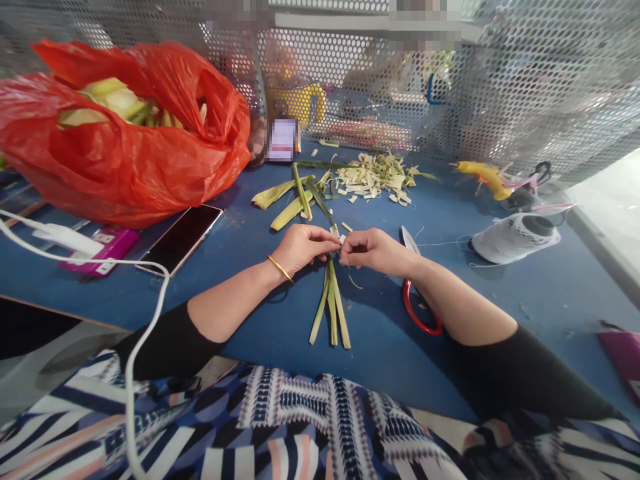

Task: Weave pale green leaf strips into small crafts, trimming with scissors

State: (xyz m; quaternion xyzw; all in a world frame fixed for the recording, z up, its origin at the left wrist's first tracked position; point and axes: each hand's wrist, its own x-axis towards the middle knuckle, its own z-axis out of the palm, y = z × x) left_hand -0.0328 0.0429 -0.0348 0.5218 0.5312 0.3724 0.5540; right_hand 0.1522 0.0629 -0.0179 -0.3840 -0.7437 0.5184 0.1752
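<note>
My left hand (306, 247), with a gold bangle on its wrist, pinches a bundle of green husk strips (332, 303) whose split ends fan toward me on the blue table. Close against it, my right hand (371, 251) is closed at the bundle's upper part, with thumb and forefinger together; what lies between them is too small to make out. Red-handled scissors (420, 323) lie partly under my right forearm. Thin white thread runs from a spool (515, 238) toward the scissors.
A red plastic bag (150, 167) of husks stands at the left, near a phone (183, 239) and white cable (157, 307). Husk pieces (285, 212) and shredded scraps (375, 177) lie beyond my hands. A yellow-wrapped item (483, 177) sits before the mesh partition (350, 73).
</note>
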